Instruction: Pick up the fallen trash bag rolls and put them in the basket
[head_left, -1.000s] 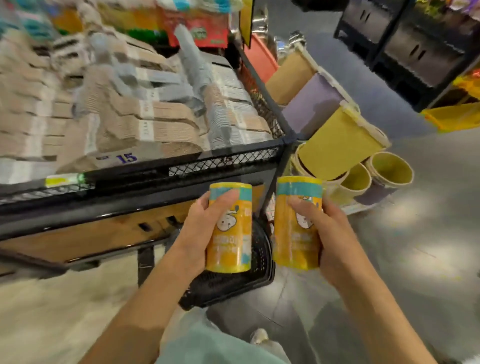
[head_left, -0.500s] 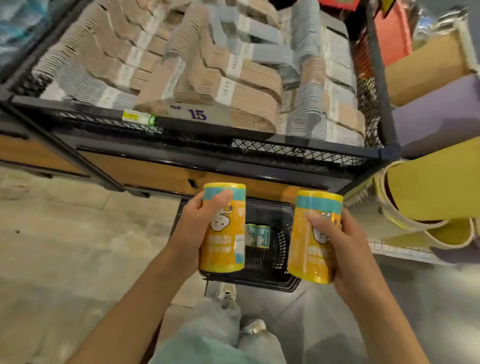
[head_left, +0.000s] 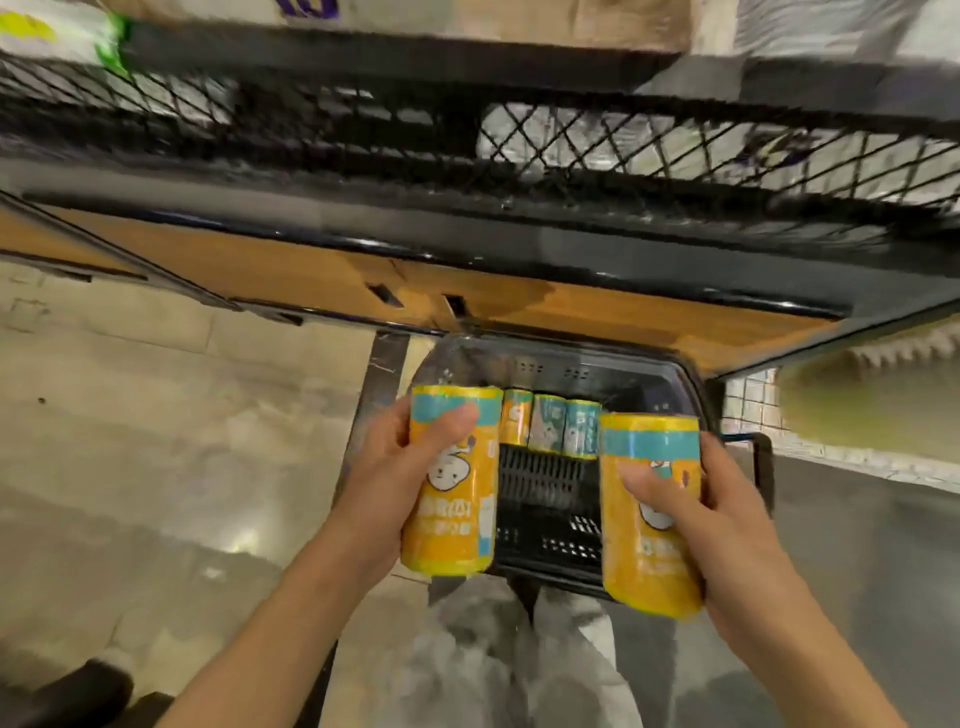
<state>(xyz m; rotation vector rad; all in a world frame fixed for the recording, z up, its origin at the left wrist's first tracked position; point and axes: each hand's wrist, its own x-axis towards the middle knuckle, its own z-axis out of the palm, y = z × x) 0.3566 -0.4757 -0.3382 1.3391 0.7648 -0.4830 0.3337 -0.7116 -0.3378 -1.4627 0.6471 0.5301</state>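
My left hand (head_left: 384, 488) grips a yellow trash bag roll (head_left: 457, 499) with a teal top band and a cartoon face, held upright. My right hand (head_left: 711, 525) grips a second roll (head_left: 649, 551) of the same kind, also upright. Both rolls hover over the black plastic basket (head_left: 550, 556), which stands on the floor below me. Three smaller rolls (head_left: 550, 423) lie side by side at the basket's far end, one yellow and two teal.
A black wire-mesh display bin (head_left: 519, 156) on an orange-wood base (head_left: 363, 275) overhangs the basket just ahead. A black upright post (head_left: 379, 374) stands left of the basket. My grey-trousered legs (head_left: 519, 649) are below. Pale floor (head_left: 130, 441) spreads to the left.
The view has tilted down and closer, so the basket now fills the centre. Both hands with their rolls have come lower, over the basket's near half.
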